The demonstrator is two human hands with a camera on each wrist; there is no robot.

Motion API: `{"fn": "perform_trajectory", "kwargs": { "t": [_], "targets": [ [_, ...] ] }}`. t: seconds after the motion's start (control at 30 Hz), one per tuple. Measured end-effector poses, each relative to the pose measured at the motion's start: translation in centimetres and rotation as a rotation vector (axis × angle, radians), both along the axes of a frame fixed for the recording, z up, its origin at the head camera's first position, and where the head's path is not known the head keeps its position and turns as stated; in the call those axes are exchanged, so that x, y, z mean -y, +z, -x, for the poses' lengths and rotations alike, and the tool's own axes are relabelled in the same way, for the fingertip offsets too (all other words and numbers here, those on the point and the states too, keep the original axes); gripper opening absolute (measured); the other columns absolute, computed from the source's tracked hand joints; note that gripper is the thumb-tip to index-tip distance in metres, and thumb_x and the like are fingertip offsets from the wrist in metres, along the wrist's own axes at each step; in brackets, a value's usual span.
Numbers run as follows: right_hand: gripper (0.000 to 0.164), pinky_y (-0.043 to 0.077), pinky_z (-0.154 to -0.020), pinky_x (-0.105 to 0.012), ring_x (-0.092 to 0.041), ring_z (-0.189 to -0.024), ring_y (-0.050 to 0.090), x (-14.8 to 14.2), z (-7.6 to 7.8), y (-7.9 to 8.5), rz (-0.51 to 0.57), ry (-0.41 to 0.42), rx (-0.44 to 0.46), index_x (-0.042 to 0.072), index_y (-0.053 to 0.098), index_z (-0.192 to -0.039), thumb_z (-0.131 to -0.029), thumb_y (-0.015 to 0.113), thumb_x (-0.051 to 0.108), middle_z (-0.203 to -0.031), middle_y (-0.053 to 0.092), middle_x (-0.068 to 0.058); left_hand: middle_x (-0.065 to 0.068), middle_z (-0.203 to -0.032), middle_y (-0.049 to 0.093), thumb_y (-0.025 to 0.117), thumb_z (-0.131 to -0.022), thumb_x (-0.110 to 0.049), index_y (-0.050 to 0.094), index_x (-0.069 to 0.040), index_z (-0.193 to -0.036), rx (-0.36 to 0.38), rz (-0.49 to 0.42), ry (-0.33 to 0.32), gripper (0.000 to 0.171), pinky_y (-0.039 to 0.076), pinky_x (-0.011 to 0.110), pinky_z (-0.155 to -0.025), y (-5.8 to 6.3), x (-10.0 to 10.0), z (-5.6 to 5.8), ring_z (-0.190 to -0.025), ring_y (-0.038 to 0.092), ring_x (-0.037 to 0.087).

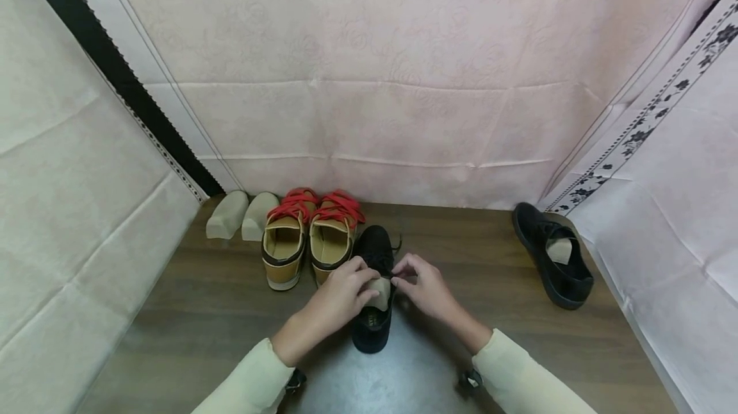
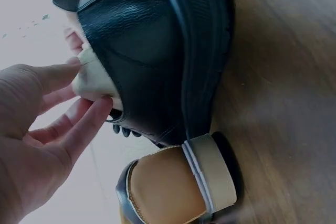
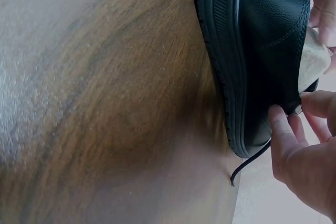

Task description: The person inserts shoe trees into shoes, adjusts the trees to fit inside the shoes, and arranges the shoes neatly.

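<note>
A black lace-up shoe (image 1: 371, 333) stands on the wooden surface between the two hands, heel towards me. A beige shoe insert (image 1: 378, 293) sticks out of its opening. My left hand (image 1: 344, 292) pinches this insert, thumb and fingertips on either side of it, as the left wrist view shows. On the other side, my right hand (image 1: 425, 287) pinches the edge of the opening by the laces, with fingertips against the outer leather. A loose black lace (image 3: 251, 163) hangs past those fingers. The shoe's lacing is partly hidden by the hands.
Left of the black shoe stand two tan shoes (image 1: 282, 273) with red laces (image 1: 340, 206). Two beige inserts (image 1: 227, 215) lie beyond them at the far left. Another black shoe (image 1: 556, 257), holding an insert, is by the right-hand cloth. Pale cloth walls (image 1: 369, 113) enclose the wooden surface (image 1: 461, 241).
</note>
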State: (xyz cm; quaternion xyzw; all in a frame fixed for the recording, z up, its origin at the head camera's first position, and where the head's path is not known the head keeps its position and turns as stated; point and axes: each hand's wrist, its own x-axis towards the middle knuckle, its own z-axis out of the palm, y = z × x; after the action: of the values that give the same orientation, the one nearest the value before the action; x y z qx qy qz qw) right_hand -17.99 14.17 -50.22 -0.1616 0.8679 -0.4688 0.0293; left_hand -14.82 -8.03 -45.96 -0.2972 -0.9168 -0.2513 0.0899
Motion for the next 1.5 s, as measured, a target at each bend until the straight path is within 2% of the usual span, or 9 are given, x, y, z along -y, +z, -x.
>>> {"fn": "perform_trajectory", "kwargs": {
  "t": [0.1, 0.2, 0.47, 0.67, 0.8, 0.97, 1.17, 1.5],
  "targets": [
    [0.014, 0.057, -0.094, -0.038, -0.013, -0.1, 0.068, 0.0, -0.1, -0.1, 0.01, 0.009, -0.004, 0.019, 0.067, -0.101, -0.095, 0.074, 0.009, -0.105, 0.067, 0.003, -0.001, -0.096, 0.062, 0.081, -0.09, -0.017, 0.077, -0.009, -0.104, -0.028, -0.049, -0.023, 0.017, 0.054, 0.022, -0.069, -0.1, 0.1, 0.1, -0.081, 0.061, 0.008],
    [0.013, 0.057, -0.094, -0.038, -0.013, -0.1, 0.068, 0.1, -0.1, -0.2, 0.012, 0.012, -0.003, 0.019, 0.067, -0.101, -0.096, 0.074, 0.009, -0.105, 0.067, 0.003, -0.002, -0.095, 0.064, 0.082, -0.089, -0.015, 0.078, -0.009, -0.101, -0.032, -0.061, -0.03, 0.014, 0.055, 0.023, -0.071, 0.0, 0.1, 0.2, -0.082, 0.062, 0.008],
    [0.013, 0.058, -0.093, -0.038, -0.014, -0.1, 0.068, 0.1, -0.2, 0.1, 0.015, 0.001, 0.003, 0.019, 0.067, -0.102, -0.096, 0.074, 0.009, -0.105, 0.067, 0.002, -0.003, -0.093, 0.063, 0.082, -0.089, -0.015, 0.076, -0.011, -0.098, -0.036, -0.029, 0.016, 0.011, 0.056, 0.023, -0.072, 0.0, -0.3, 0.3, -0.083, 0.061, 0.008],
    [0.013, 0.057, -0.094, -0.037, -0.012, -0.099, 0.068, 0.2, -0.1, 0.3, 0.021, -0.008, 0.013, 0.019, 0.067, -0.101, -0.096, 0.074, 0.009, -0.105, 0.067, 0.003, 0.0, -0.096, 0.062, 0.084, -0.087, -0.014, 0.068, -0.012, -0.102, -0.058, -0.011, 0.083, 0.023, 0.058, 0.03, -0.076, -0.3, -0.8, 0.6, -0.087, 0.062, 0.014],
    [0.013, 0.057, -0.094, -0.036, -0.011, -0.099, 0.068, 0.2, 0.0, 0.2, 0.022, -0.006, 0.012, 0.018, 0.067, -0.101, -0.095, 0.074, 0.009, -0.105, 0.067, 0.003, 0.003, -0.102, 0.064, 0.087, -0.084, -0.014, 0.068, -0.011, -0.108, -0.044, -0.008, 0.114, 0.031, 0.059, 0.035, -0.08, -0.5, -0.8, 0.9, -0.093, 0.063, 0.018],
    [0.014, 0.058, -0.094, -0.036, -0.011, -0.099, 0.068, 0.2, 0.1, 0.0, 0.025, -0.004, 0.013, 0.019, 0.067, -0.101, -0.095, 0.075, 0.009, -0.104, 0.067, 0.004, 0.004, -0.104, 0.063, 0.088, -0.082, -0.015, 0.069, -0.011, -0.109, -0.018, -0.004, 0.108, 0.034, 0.058, 0.035, -0.08, -0.7, -0.8, 1.1, -0.094, 0.06, 0.018],
    [0.013, 0.058, -0.095, -0.038, -0.012, -0.1, 0.068, 0.0, 0.0, 0.0, 0.025, 0.009, 0.012, 0.019, 0.067, -0.102, -0.096, 0.074, 0.01, -0.105, 0.067, 0.002, 0.003, -0.105, 0.059, 0.09, -0.081, -0.017, 0.07, -0.012, -0.11, -0.027, 0.009, 0.1, 0.035, 0.055, 0.032, -0.08, -0.9, -0.7, 1.5, -0.098, 0.053, 0.018],
    [0.013, 0.058, -0.095, -0.039, -0.011, -0.099, 0.068, 0.0, 0.0, -0.1, 0.027, 0.012, 0.007, 0.019, 0.067, -0.103, -0.096, 0.074, 0.01, -0.105, 0.066, 0.003, 0.004, -0.11, 0.058, 0.089, -0.083, -0.018, 0.067, -0.012, -0.115, -0.006, -0.012, 0.101, 0.039, 0.055, 0.034, -0.084, -1.4, -0.6, 2.4, -0.102, 0.054, 0.02]
  ]
}}
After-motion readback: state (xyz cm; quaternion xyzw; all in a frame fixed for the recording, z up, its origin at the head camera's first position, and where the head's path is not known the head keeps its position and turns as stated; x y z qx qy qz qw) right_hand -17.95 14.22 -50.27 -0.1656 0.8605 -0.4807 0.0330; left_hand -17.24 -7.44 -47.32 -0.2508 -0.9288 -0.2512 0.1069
